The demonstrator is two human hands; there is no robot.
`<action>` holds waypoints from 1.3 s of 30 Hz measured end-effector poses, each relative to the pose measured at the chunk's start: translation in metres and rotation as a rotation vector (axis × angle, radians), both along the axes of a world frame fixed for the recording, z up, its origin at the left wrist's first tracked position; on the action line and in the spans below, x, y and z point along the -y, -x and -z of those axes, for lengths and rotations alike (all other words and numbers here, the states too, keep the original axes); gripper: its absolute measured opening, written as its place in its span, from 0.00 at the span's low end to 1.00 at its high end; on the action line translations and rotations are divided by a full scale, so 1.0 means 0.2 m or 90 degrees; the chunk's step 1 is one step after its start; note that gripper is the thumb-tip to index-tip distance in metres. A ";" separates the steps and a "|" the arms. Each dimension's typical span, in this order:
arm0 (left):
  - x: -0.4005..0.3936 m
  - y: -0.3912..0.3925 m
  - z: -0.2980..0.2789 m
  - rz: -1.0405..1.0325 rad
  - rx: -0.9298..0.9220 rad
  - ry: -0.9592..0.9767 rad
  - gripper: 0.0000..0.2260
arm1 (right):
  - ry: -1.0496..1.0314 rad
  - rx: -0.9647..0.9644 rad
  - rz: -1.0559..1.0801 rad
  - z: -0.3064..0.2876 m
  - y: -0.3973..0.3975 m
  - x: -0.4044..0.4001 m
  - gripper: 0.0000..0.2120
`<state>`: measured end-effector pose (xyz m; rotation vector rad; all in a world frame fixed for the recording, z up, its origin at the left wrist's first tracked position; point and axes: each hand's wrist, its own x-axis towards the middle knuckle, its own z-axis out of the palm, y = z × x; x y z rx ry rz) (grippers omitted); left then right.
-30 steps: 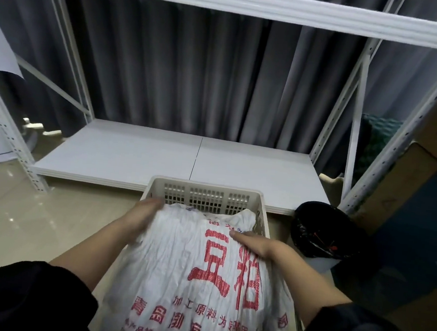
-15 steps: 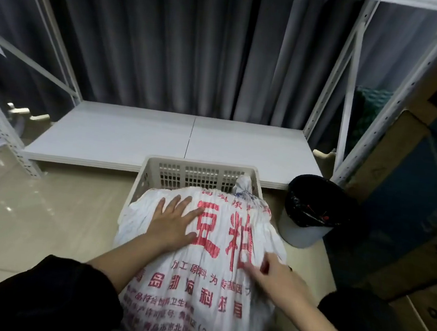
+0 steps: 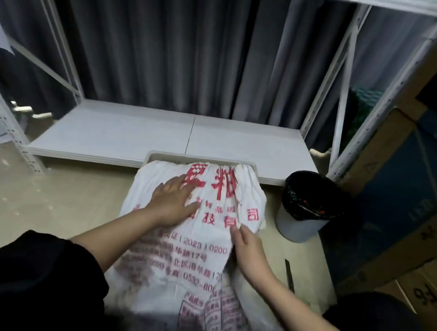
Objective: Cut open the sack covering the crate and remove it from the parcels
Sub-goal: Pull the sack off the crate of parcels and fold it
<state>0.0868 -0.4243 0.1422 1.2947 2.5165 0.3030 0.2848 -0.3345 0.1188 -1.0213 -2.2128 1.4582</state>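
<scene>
Grip: left hand (image 3: pixel 174 201) lies flat, fingers spread, palm pressed onto the top of the white woven plastic sack with red printed characters (image 3: pixel 196 248); nothing is enclosed, it only pins the fabric. Right hand (image 3: pixel 248 248) has fingertips pinched on a fold of the same sack at its right side, near the middle of its length.

Position, left to right: beige tiled floor (image 3: pixel 35 201) carries everything. The sack drapes over the cream perforated plastic crate (image 3: pixel 159 156), of which only the far rim shows, butted against the front edge of the low white shelf board (image 3: pixel 134 136). Sack covers the crate's near, left and right edges. Parcels not visible; presumably underneath. Right of the sack, a black-lined grey waste bin (image 3: pixel 306 208) stands on the floor near the shelf's front right corner. Nearer, beside the right forearm, a slim dark blade-like tool (image 3: pixel 289 275) lies on the floor; likely the cutter, type uncertain.

Handling, judged: woven sacking looks thin, light, crinkled, limp. It will slide and bunch rather than hold shape, and is probably slick under a flat palm. Better to take hold at a gathered fold or free hem, as the right hand does, with tension kept against the pinning hand. Cutting needs the fabric lifted clear of the contents.
</scene>
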 end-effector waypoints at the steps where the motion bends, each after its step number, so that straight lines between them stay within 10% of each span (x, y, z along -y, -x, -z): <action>1: 0.01 -0.01 -0.04 -0.007 0.022 -0.034 0.27 | -0.001 -0.026 0.021 -0.07 0.08 -0.04 0.14; 6: 0.11 -0.06 -0.21 -0.021 0.113 -0.158 0.30 | 0.069 -0.075 0.079 -0.23 0.44 -0.25 0.16; 11: 0.28 -0.10 -0.24 0.037 -0.036 -0.055 0.48 | 0.201 -0.082 0.160 -0.26 0.65 -0.42 0.14; 24: 0.30 -0.17 -0.01 0.048 -0.095 -0.092 0.17 | 0.281 -0.073 0.256 -0.25 0.65 -0.60 0.12; 39: 0.13 -0.17 0.05 0.128 -0.259 -0.186 0.24 | 0.332 -0.092 0.313 -0.23 0.63 -0.65 0.13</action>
